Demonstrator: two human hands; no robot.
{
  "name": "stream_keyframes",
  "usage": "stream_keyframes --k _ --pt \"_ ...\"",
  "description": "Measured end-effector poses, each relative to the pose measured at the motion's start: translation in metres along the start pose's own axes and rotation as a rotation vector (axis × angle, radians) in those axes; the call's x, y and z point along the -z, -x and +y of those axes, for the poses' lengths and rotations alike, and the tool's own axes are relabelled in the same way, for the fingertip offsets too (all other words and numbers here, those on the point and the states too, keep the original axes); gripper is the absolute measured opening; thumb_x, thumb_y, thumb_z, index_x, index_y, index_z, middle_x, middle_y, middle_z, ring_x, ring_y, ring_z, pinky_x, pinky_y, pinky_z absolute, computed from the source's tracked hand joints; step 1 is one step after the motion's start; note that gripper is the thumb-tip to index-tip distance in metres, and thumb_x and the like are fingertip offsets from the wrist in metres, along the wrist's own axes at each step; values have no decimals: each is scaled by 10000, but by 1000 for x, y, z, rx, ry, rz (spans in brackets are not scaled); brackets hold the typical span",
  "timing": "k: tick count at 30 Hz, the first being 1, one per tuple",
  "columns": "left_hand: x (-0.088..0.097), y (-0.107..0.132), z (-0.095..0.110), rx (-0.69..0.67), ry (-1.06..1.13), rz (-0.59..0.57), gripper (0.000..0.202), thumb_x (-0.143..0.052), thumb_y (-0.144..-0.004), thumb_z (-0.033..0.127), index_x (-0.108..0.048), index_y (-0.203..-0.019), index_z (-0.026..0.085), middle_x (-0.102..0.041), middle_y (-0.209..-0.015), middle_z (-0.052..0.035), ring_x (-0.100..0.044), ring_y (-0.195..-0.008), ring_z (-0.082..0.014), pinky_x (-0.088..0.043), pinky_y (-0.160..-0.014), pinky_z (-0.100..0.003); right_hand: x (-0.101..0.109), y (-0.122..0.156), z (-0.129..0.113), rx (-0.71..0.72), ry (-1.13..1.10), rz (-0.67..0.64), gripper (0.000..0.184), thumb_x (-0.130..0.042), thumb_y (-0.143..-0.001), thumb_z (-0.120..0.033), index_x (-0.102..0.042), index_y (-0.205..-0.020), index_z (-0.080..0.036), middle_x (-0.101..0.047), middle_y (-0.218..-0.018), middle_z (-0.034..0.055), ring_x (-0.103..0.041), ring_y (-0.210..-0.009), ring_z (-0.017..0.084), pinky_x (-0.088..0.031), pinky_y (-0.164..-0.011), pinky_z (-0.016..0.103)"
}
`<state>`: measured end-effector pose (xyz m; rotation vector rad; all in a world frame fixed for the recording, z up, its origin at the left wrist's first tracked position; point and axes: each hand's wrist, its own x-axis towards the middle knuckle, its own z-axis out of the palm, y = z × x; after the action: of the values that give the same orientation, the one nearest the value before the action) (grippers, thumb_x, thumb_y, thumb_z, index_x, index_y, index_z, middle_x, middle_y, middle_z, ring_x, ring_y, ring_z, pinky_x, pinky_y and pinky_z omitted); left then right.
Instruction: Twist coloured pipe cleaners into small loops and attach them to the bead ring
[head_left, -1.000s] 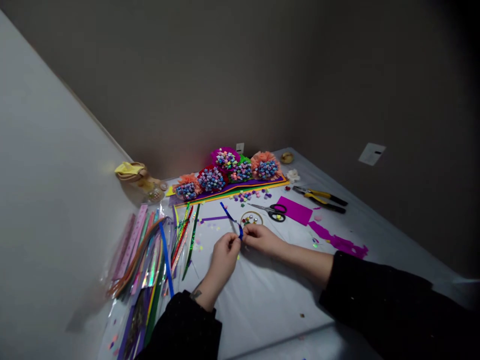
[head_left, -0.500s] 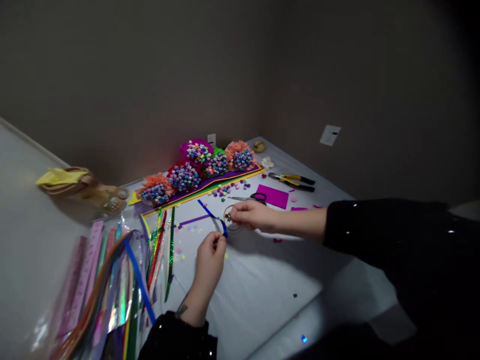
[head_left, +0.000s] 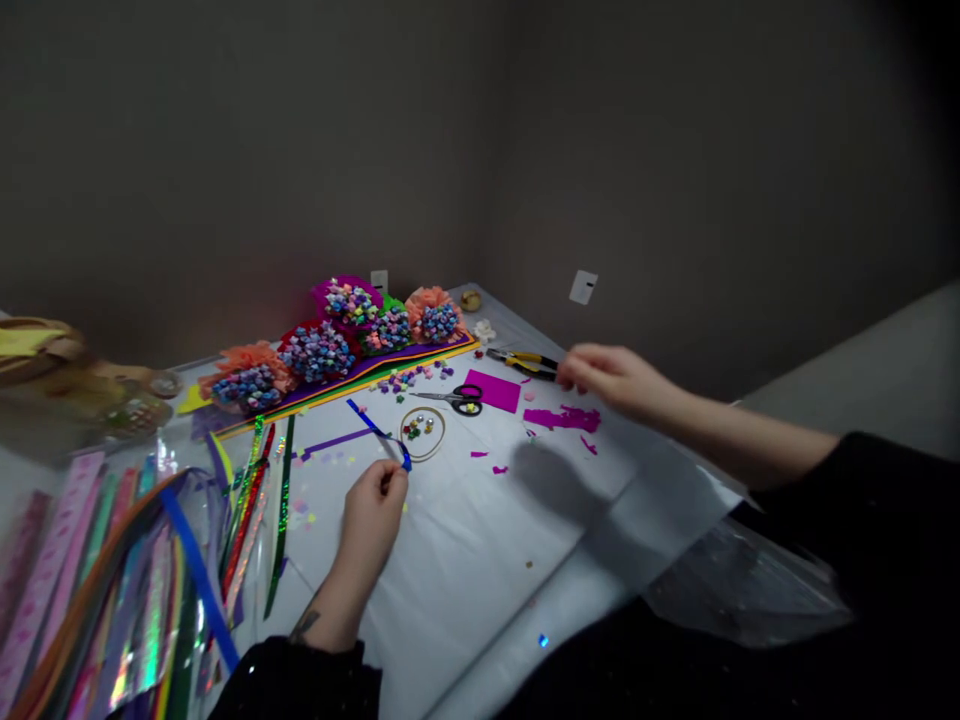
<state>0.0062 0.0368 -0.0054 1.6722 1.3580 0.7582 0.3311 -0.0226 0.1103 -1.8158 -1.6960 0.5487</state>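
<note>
My left hand [head_left: 375, 512] pinches the end of a narrow blue ribbon strip [head_left: 385, 432] between thumb and fingertips. The strip runs away from the hand and is bent near the fingers. Just right of it, a thin gold ring [head_left: 444, 437] lies on the table, with several small shiny stars [head_left: 418, 428] inside. My right hand [head_left: 611, 378] is at the right, its fingers curled together; whether anything is in them is hidden. Its fingertips overlap the handle ends of yellow-and-black pliers [head_left: 529, 360] in view, and its shadow falls well apart from it.
Black-handled scissors [head_left: 469, 400] lie beside a magenta paper rectangle [head_left: 495, 390] and torn magenta scraps [head_left: 562, 418]. Star-filled paper bouquets [head_left: 319, 352] line the back by the wall. Colourful strips in clear packs [head_left: 105, 590] cover the left; a basket [head_left: 45, 350] is beyond.
My right hand has left the gold ring and moved right, to over the pliers' handles. My left hand still holds the blue strip. The view has turned to the right.
</note>
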Motion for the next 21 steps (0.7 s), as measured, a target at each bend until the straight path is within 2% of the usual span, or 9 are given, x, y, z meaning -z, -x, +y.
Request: stream_keyframes --k 2,4,5,7,9,12,15,18,21 --pt "0 0 1 1 -4 0 210 -483 -745 367 -578 -712 183 -522 -579 21 -491 -563 -158 -367 -540 -243 -14 36 55 -24 197 34 407 -387 -857 -479 -602 -992 -160 -657 -983 145 -629 -904 256 -510 -801 408" --pt "0 -1 1 -5 -22 2 206 -483 -745 362 -579 -709 184 -524 -579 21 -494 -566 -158 -370 -543 -243 -27 75 104 -33 368 84 539 -394 -839 -481 -498 -1228 -123 -526 -1285 204 -482 -1214 335 -421 -976 491" --pt "0 -1 2 -11 -36 4 202 -483 -747 358 -579 -706 185 -528 -582 21 -497 -569 -159 -372 -546 -243 -34 94 122 -57 443 80 609 -396 -836 -476 -420 -1315 -100 -441 -1377 217 -398 -1291 351 -381 -1015 511" --pt "-2 -1 2 -32 -76 8 191 -481 -751 344 -581 -703 188 -540 -594 19 -504 -579 -159 -374 -556 -244 -48 122 144 -147 576 85 719 -386 -839 -481 -279 -1412 -60 -335 -1453 234 -297 -1354 364 -339 -1049 518" --pt "-4 -1 2 -58 -117 14 180 -482 -754 331 -584 -705 191 -551 -602 19 -508 -584 -159 -374 -561 -244 -64 132 148 -218 678 56 833 -411 -817 -523 -197 -1438 -11 -302 -1462 265 -253 -1363 400 -307 -1057 539" --pt "-6 -2 0 -86 -131 27 175 -484 -756 324 -588 -709 191 -554 -601 21 -510 -587 -157 -375 -563 -242 -88 117 132 -236 728 -8 939 -423 -809 -581 -123 -1442 44 -201 -1486 303 -177 -1381 417 -236 -1081 555" --pt "-5 -3 -3 -82 -73 45 186 -490 -754 338 -590 -719 184 -546 -595 24 -507 -583 -154 -380 -556 -235 -104 79 114 -227 674 -2 978 -422 -814 -590 -15 -1458 23 -127 -1512 282 -132 -1396 399 -230 -1088 540" --pt "-3 -3 -3 -66 -25 53 199 -495 -750 350 -591 -727 177 -540 -591 26 -502 -578 -149 -380 -550 -233 -111 34 100 -167 610 39 965 -424 -821 -585 20 -1470 -24 -56 -1536 242 -68 -1407 392 -209 -1091 545" --pt "-3 -1 -2 -69 -34 40 184 -498 -750 336 -585 -713 179 -515 -571 34 -487 -566 -143 -366 -543 -230 -106 -10 84 -34 599 58 907 -483 -822 -515 -57 -1473 -48 2 -1547 216 -4 -1416 370 -165 -1102 535"
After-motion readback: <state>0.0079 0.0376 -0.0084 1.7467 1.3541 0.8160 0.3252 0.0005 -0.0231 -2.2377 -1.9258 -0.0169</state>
